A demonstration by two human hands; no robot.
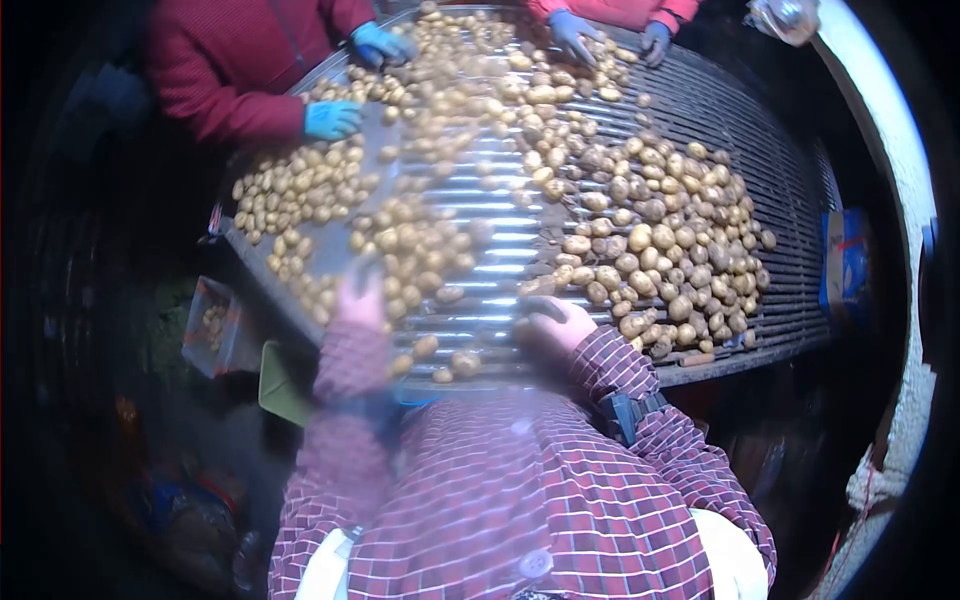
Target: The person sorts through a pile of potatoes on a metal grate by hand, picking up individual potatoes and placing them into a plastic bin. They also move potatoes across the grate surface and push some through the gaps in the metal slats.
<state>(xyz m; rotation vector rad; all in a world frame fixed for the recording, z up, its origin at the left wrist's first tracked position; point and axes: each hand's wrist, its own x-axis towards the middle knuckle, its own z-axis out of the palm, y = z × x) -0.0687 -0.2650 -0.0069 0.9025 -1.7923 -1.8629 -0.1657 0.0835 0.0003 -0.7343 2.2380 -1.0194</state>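
My left hand [364, 292], in a glove with dark fingers, is smeared by motion at the near edge of a heap of potatoes [410, 240] on the left of the slatted metal table [490, 260]. At the table's near middle is my right hand [552, 322], in a dark glove, its fingers blurred and pointing left. It lies just below the near left corner of a large pile of potatoes [680, 240]. Between my two hands, a few loose potatoes [465, 362] rest on the slats near my body.
Across the table, a person in dark red has blue-gloved hands [334, 120] among potatoes at the left. Another person's grey-blue gloves [575, 38] are at the far side. A clear bin [212, 325] stands lower left, a blue package [845, 258] at right, beside a pale curved post [885, 120].
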